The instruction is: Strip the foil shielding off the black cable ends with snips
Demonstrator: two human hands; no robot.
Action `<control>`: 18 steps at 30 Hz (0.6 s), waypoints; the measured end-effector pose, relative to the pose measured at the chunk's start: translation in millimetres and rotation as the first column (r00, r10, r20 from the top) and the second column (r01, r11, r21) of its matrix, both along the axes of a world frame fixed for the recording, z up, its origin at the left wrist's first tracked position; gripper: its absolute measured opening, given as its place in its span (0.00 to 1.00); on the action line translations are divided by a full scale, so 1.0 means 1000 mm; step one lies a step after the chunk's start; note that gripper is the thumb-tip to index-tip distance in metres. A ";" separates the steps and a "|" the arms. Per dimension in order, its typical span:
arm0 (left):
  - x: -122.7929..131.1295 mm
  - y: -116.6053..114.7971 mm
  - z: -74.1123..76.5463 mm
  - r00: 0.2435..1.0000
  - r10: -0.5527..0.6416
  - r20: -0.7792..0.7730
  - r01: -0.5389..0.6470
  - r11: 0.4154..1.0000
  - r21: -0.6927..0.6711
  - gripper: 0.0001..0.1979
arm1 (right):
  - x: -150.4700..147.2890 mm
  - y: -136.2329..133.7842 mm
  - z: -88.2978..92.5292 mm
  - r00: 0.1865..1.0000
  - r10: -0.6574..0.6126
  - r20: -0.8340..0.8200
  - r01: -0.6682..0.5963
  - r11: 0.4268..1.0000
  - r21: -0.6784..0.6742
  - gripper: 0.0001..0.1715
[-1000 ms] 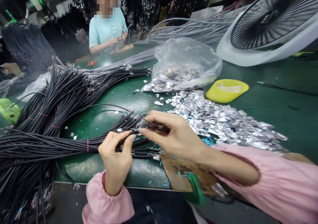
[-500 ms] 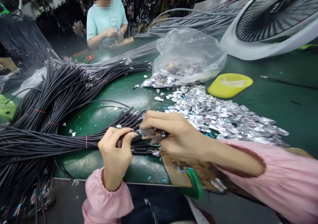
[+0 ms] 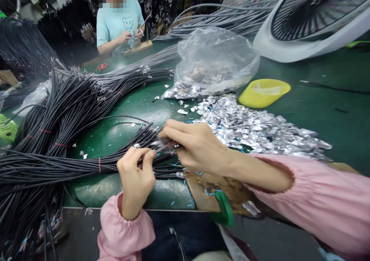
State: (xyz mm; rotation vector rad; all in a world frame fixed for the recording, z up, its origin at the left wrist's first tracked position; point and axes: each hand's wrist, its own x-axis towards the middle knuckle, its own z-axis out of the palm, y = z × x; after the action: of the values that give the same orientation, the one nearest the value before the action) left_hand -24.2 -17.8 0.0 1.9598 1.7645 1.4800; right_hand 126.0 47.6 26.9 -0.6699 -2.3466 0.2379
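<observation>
My left hand (image 3: 135, 174) pinches a black cable (image 3: 115, 161); my right hand (image 3: 199, 147) grips a silvery piece (image 3: 167, 145) at its tip.

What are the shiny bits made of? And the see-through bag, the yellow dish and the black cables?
The shiny bits look like thin metal foil: silvery, crinkled, glinting. The bag seems soft clear plastic, wrinkled, with its contents showing through. The yellow dish looks like smooth hard plastic with a dull sheen. The black cables seem coated in matte rubbery plastic, bending in curves.
</observation>
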 end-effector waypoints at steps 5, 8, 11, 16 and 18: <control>-0.001 -0.002 -0.002 0.999 -0.011 0.047 0.012 1.000 -0.023 0.11 | 0.006 0.014 0.006 0.927 -0.247 -0.281 0.203 0.963 -0.177 0.09; -0.001 -0.003 -0.004 0.996 0.020 0.083 -0.020 1.000 0.001 0.11 | 0.009 0.017 0.008 0.861 -0.342 -0.377 0.259 0.932 -0.253 0.07; 0.000 -0.003 -0.004 0.988 0.071 0.134 -0.077 0.996 0.041 0.10 | 0.006 0.010 0.006 0.919 -0.210 -0.333 0.135 0.962 -0.236 0.03; 0.001 -0.002 -0.004 0.980 0.089 0.178 -0.104 0.992 0.073 0.09 | -0.001 -0.003 0.006 0.945 -0.085 -0.315 0.002 0.967 -0.256 0.08; 0.002 -0.003 -0.005 0.981 0.087 0.172 -0.104 0.991 0.086 0.08 | -0.003 -0.005 0.007 0.945 -0.077 -0.317 -0.012 0.964 -0.267 0.10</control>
State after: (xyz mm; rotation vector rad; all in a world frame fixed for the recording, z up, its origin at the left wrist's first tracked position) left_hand -22.6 -20.3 -4.7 1.7527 1.7687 1.7349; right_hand 123.4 43.0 34.3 -0.7345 -2.0017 0.6111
